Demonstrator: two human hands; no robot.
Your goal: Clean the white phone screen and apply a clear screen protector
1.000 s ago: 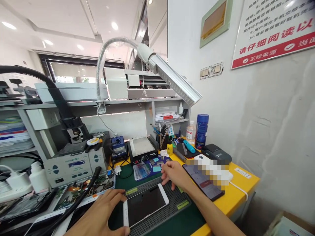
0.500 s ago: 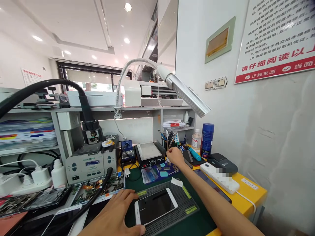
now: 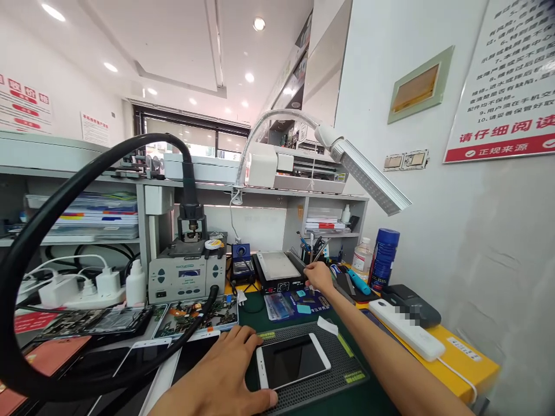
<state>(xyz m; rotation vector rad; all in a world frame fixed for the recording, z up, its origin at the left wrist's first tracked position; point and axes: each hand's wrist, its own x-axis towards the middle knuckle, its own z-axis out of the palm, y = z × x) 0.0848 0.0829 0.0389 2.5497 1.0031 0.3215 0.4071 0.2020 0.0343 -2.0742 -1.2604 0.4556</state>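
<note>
A white-framed smartphone [image 3: 295,361] with a dark screen lies on a dark perforated mat [image 3: 321,387]. Around its left end my left hand [image 3: 229,364] rests with thumb and fingers spread, the thumb near the lower edge of the phone. My right hand [image 3: 319,277] reaches out to the right side of a flat heating plate [image 3: 277,267], just below a holder of tools [image 3: 313,248]. Its fingers are curled together; whatever they pinch is hidden. A small white strip [image 3: 327,326] lies at the mat's upper edge.
Trays of circuit boards [image 3: 197,318] and more phones lie left, under a looping black hose [image 3: 32,231]. A grey hot-air station [image 3: 186,277] stands behind. To the right are a white power strip [image 3: 405,329] and a blue can [image 3: 385,259]. A lamp [image 3: 373,173] hangs overhead.
The view has swung left, so everything sits further right in the picture. Both hands keep nearly the same places relative to the phone and the heating plate.
</note>
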